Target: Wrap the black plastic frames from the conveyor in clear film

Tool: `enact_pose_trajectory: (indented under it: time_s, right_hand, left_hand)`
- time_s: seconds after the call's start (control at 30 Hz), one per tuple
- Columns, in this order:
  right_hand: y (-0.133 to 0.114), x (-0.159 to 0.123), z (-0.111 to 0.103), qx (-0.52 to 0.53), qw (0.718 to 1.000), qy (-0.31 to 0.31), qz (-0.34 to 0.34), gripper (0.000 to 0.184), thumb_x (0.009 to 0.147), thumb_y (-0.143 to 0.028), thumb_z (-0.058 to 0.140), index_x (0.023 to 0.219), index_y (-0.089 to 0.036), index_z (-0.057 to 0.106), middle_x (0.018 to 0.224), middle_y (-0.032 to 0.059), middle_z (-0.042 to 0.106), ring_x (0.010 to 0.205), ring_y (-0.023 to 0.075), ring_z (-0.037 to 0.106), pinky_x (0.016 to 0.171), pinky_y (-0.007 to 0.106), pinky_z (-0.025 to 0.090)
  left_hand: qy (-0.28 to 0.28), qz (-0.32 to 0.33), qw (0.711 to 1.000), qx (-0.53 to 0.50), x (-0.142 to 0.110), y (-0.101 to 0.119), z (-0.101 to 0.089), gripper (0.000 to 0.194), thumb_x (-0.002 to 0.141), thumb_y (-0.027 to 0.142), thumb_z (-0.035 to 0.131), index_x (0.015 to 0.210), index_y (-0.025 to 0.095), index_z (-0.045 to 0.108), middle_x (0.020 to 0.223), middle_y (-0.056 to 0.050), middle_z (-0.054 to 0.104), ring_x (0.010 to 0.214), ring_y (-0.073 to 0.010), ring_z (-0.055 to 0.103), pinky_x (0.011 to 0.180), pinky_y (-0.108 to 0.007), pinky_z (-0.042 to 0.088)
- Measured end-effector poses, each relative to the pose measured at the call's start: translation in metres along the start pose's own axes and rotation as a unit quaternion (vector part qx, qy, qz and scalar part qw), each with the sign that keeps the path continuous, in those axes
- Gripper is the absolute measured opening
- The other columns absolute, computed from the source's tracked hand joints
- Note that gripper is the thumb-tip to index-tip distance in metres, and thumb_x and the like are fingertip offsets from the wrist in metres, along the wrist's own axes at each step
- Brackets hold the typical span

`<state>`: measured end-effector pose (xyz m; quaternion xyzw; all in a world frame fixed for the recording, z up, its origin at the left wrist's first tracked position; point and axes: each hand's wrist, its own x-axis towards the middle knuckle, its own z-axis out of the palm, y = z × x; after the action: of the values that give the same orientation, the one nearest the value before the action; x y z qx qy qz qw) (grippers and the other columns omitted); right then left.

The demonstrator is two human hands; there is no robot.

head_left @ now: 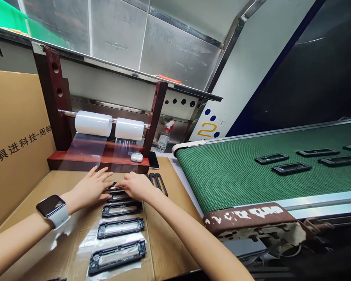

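Pressing black frame (117,191), carton (14,144) reading 俱进科技-周转

Both hands (114,187) on black frame (117,194)

A cardboard-covered surface (169,242) stands against a brushed steel wall panel (175,47), with a tall cardboard box (14,132) bearing printed characters at the left. To the right runs a green conveyor belt (236,175) with a worn, rusty end guard (248,218). Behind it rise a white panel marked "2" (207,129) and a dark glossy panel (316,78).
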<state>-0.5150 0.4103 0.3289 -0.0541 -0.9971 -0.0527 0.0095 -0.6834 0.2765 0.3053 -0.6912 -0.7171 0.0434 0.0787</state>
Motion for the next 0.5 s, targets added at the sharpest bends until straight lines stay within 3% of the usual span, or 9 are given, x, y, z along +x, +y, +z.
enact_pose_trajectory:
  time_s: [0.5]
  right_hand:
    - [0.029,-0.028,-0.014,-0.003,0.999,-0.035,0.024,0.031,0.098,-0.02,0.05,0.123,-0.03,0.067,0.109,0.0047,0.067,0.105,0.0202,0.06,0.077,0.028,0.051]
  left_hand:
    - [-0.024,-0.01,1.0,0.003,0.001,0.001,-0.005,0.041,0.09,0.041,0.063,0.127,0.021,0.062,0.149,-0.012,0.05,0.144,-0.034,0.034,0.117,-0.066,0.021]
